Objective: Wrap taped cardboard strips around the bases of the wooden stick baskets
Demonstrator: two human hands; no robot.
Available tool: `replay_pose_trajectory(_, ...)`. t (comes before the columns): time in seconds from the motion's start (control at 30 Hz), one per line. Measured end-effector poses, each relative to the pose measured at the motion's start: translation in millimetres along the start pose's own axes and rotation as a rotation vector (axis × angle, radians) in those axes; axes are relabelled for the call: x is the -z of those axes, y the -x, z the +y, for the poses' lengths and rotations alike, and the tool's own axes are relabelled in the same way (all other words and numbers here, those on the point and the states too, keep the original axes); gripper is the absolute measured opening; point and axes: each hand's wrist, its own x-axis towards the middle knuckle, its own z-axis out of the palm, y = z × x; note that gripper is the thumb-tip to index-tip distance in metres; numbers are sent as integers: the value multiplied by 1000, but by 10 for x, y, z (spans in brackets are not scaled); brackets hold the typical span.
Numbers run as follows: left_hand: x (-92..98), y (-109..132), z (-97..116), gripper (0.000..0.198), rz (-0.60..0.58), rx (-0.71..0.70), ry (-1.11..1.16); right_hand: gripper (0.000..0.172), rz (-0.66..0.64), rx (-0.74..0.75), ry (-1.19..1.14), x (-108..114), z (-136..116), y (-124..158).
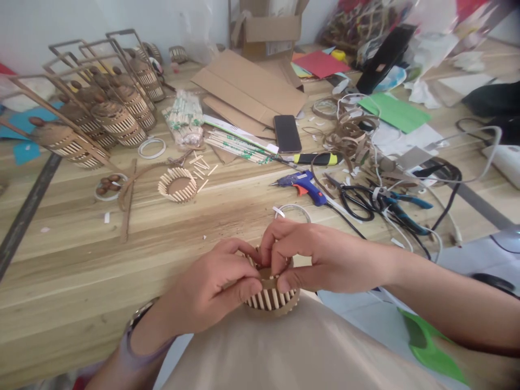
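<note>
Basket (271,301) of pale sticks, gripped at its rim by two hands

Table (89,254) of light, streaked wood, running across the whole scene. Flat cardboard (252,89) lies toward the back; to its left stands a cluster of handled baskets (117,122) with round knobs on top. At the near edge, both hands are curled nearly closed. The left hand (221,287) pinches the rim, its thumb along the outer band; the right hand (312,249) grips just beside it, thumb outside and bent fingers over the opening. The held basket sits in front of the lap, sticks upright between brown bands; whether it rests on the beige cloth (292,346) cannot be told. Beyond the right hand lie black scissors (357,203) and, to their left, a blue glue gun (303,183). A phone (288,134) lies behind the gun. Farther left is a second, shallow basket (177,198), with short loose sticks (201,168) near it. Smallest are brown beads (109,185), gathered inside a white ring.
</note>
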Motion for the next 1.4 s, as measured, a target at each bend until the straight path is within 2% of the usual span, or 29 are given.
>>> replay_pose_trajectory(0.13, -2, 38, -3, 31, 64, 13, -12, 5, -43, -22, -102, 50, 76, 15)
replay_pose_trajectory(0.27, 14, 61, -37, 36, 54, -13, 18, 20, -60, -121, -112, 82, 125, 30)
replay_pose_trajectory(0.43, 23, 55, -74, 39, 30, 44, 54, 7, -37, -118, -25, 54, 105, 23)
replay_pose_trajectory(0.6, 10, 9, -64, 44, 25, 117, 53, 6, -21, -88, 8, 33, 74, 20)
replay_pose_trajectory(0.67, -2, -11, -53, 47, 30, 94, 7, 6, -24, -58, 25, 22, 76, 18)
replay_pose_trajectory(0.77, -22, -23, -37, 47, 80, -26, -137, 4, -16, -7, 63, 2, 97, 9)
replay_pose_trajectory(0.93, -65, -4, -39, 23, 249, -179, -530, 3, 92, 125, 302, -40, 140, -7)
replay_pose_trajectory(1.13, -68, 13, -70, 16, 301, -178, -577, 15, 191, 248, 525, -86, 157, -3)
replay_pose_trajectory(1.23, -60, 19, -79, 12, 309, -196, -608, 17, 227, 257, 599, -111, 180, -19)
replay_pose_trajectory(1.4, -108, 5, -177, 17, 372, -179, -712, 15, 321, 202, 727, -186, 336, -74)
